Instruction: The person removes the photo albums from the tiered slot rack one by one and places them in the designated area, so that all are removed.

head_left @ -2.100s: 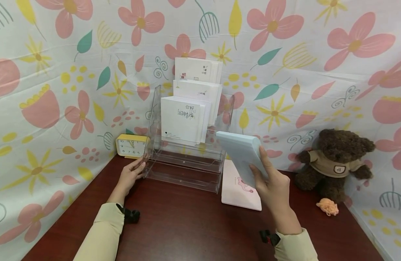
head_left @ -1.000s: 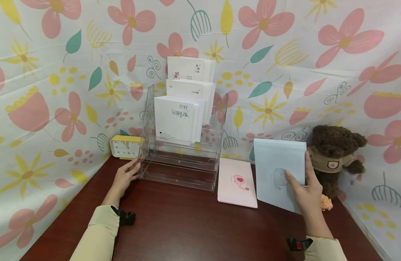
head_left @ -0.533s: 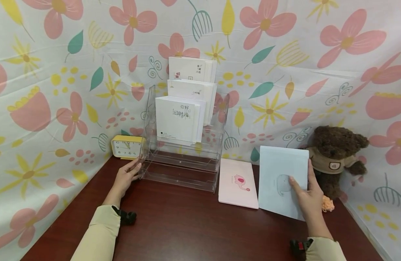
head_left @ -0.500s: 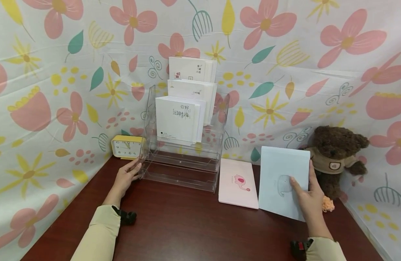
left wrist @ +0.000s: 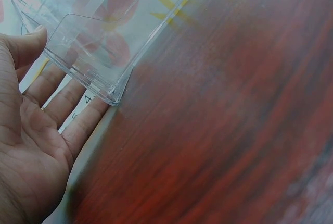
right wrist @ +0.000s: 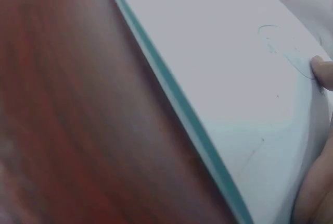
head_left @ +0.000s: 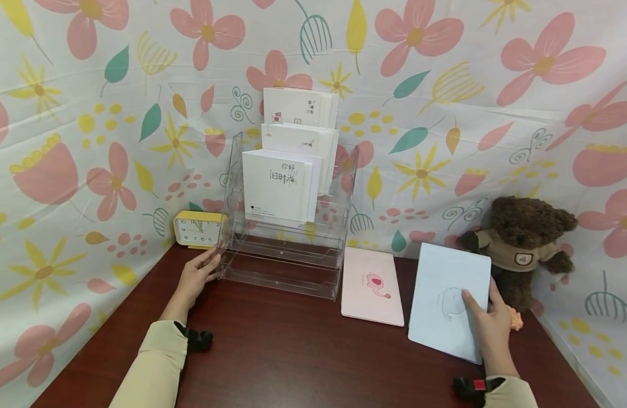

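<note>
lowered and laid closer to flat since half a second ago, the blue notebook (head_left: 443, 300) is now tilted only slightly above the tabletop (head_left: 313, 362), at about two o'clock as seen from the near edge, and more of the teddy bear (head_left: 522, 249) has been uncovered at one o'clock from it. the blue notebook is clamped by the right grip (head_left: 491, 326), the thumb being pressed on the cover beside the printed outline drawing and the other fingers being tucked at the edge and underneath. whether its whole underside is borne by the tabletop cannot be told.

the clear rack (head_left: 282, 283) is placed at twelve o'clock and is held by the left grip (head_left: 193, 279) at its lower corner, toward eight o'clock; the thumb is set at the front edge and the fingers are stretched along the side wall, seen through the plastic. three tiers of white books (head_left: 274, 190) are carried upright in its upper pockets.

at nine o'clock from the blue notebook, just beside it, the pink notebook (head_left: 372, 289) is laid flat, printed with a red elephant. an orange thing (head_left: 516, 319) is partly hidden at three o'clock behind the right grip. the yellow clock (head_left: 197, 231) is stood at eleven o'clock, against a flowered backdrop (head_left: 313, 34)
</note>
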### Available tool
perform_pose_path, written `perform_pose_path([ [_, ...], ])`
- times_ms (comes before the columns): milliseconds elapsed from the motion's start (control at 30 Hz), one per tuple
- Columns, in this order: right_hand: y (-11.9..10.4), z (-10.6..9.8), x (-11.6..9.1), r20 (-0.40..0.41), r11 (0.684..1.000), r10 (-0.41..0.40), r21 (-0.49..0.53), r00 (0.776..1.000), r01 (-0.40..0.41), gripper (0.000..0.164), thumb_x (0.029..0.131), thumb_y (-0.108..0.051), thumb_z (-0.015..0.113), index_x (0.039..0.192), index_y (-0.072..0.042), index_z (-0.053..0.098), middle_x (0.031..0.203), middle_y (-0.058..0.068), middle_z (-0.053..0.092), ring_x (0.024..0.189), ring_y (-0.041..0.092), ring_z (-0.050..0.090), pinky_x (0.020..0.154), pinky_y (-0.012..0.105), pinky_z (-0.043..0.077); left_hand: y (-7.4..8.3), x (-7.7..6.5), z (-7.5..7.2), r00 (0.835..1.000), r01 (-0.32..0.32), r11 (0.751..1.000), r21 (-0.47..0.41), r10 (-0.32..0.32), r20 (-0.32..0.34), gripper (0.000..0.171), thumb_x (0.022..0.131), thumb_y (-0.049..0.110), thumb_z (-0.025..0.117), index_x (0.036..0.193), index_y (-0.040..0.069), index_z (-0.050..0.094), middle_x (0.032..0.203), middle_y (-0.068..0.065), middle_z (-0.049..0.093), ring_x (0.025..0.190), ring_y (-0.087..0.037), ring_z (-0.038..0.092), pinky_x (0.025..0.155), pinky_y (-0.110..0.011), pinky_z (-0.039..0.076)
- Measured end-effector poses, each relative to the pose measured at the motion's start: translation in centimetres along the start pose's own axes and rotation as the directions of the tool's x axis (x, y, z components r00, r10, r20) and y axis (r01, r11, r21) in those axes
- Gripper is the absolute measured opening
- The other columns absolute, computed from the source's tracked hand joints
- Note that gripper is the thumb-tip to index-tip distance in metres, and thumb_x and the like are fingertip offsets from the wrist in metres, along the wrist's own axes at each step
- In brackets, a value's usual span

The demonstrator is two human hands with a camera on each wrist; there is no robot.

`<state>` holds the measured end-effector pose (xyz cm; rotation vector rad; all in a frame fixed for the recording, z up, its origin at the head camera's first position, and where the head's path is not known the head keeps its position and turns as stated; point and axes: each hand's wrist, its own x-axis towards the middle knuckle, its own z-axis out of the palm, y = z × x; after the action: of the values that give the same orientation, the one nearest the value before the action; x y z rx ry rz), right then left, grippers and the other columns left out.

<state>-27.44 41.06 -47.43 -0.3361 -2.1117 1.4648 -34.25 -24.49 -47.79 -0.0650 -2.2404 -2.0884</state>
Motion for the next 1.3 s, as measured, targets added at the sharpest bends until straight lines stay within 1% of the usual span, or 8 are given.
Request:
perform_pose_path([
  [100,0.6,-0.2,-0.2,0.004,0.998,0.044,0.041,0.999,-0.044,0.074,0.099,-0.021,0.067,0.16,-0.034,0.027,0.158,0.011,0.038,0.114,0.001,0.054,0.08,0.005,0.04,0.0,0.1,0.0,1.0,-0.005,1.0,0.007,0.005,0.006,0.064,0.103,0.04,0.058,0.158,0.017,0.034,0.161,-0.01,0.032,0.142,-0.032,0.039,0.105,-0.047,0.047],
  [233,1.0,-0.2,-0.4,0.025,0.993,0.04,0.108,0.999,-0.043,0.076,0.096,-0.008,0.067,0.159,-0.031,0.031,0.139,0.016,0.052,0.093,-0.006,0.057,0.076,0.008,0.043,0.0,0.1,0.0,1.0,-0.003,1.0,0.014,0.003,-0.001,0.066,0.102,0.041,0.058,0.158,0.015,0.034,0.161,-0.012,0.032,0.14,-0.033,0.041,0.104,-0.046,0.048],
  [433,1.4,-0.3,-0.1,0.02,1.0,-0.003,0.022,1.0,0.003,0.076,0.094,-0.01,0.072,0.158,-0.025,0.035,0.118,-0.011,0.061,0.084,-0.009,0.061,0.068,0.01,0.049,0.0,0.2,0.1,1.0,0.0,1.0,0.02,0.0,-0.004,0.067,0.102,0.042,0.058,0.158,0.014,0.033,0.16,-0.012,0.033,0.139,-0.034,0.042,0.103,-0.044,0.05],
  [633,2.0,-0.2,0.6,0.05,0.998,-0.018,-0.055,0.999,0.021,0.073,0.095,-0.02,0.073,0.158,-0.026,0.037,0.105,-0.019,0.064,0.071,-0.002,0.064,0.057,0.017,0.053,-0.1,0.0,0.2,1.0,0.002,1.0,0.026,-0.002,0.012,0.066,0.103,0.042,0.057,0.159,0.017,0.032,0.162,-0.013,0.03,0.141,-0.034,0.04,0.103,-0.044,0.049],
  [867,2.7,0.3,1.8,0.09,0.975,-0.02,-0.22,0.996,0.039,0.071,0.096,-0.038,0.07,0.158,-0.03,0.035,0.13,0.02,0.064,0.091,0.003,0.063,0.067,0.015,0.046,0.2,0.0,-0.2,1.0,-0.01,1.0,0.029,0.01,0.021,0.065,0.104,0.04,0.055,0.159,0.016,0.031,0.162,-0.013,0.028,0.141,-0.033,0.039,0.103,-0.046,0.049],
  [1033,2.9,0.2,2.5,0.147,0.964,0.038,-0.267,0.988,0.003,0.074,0.097,-0.044,0.066,0.159,-0.029,0.028,0.151,0.023,0.043,0.137,0.038,0.042,0.101,0.045,0.044,-0.1,0.0,0.0,1.0,-0.016,0.999,0.04,0.015,0.021,0.067,0.103,0.042,0.056,0.159,0.015,0.031,0.162,-0.012,0.029,0.141,-0.034,0.039,0.102,-0.043,0.05],
  [1133,3.1,0.2,2.8,0.188,0.959,0.029,-0.283,0.982,0.026,0.076,0.098,-0.045,0.064,0.16,-0.023,0.027,0.155,0.025,0.034,0.144,0.044,0.031,0.11,0.064,0.031,-0.1,-0.1,0.0,1.0,-0.008,0.999,0.037,0.008,0.017,0.066,0.103,0.042,0.055,0.159,0.016,0.031,0.162,-0.012,0.029,0.141,-0.033,0.039,0.103,-0.045,0.049],
  [1300,3.4,0.4,2.8,0.25,0.937,0.016,-0.341,0.968,0.072,0.08,0.098,-0.051,0.061,0.16,-0.015,0.026,0.157,0.028,0.028,0.143,0.051,0.028,0.108,0.07,0.027,-0.1,-0.2,-0.1,1.0,-0.012,0.999,0.037,0.011,0.019,0.067,0.103,0.043,0.055,0.159,0.016,0.03,0.161,-0.012,0.031,0.141,-0.03,0.041,0.104,-0.046,0.048],
])
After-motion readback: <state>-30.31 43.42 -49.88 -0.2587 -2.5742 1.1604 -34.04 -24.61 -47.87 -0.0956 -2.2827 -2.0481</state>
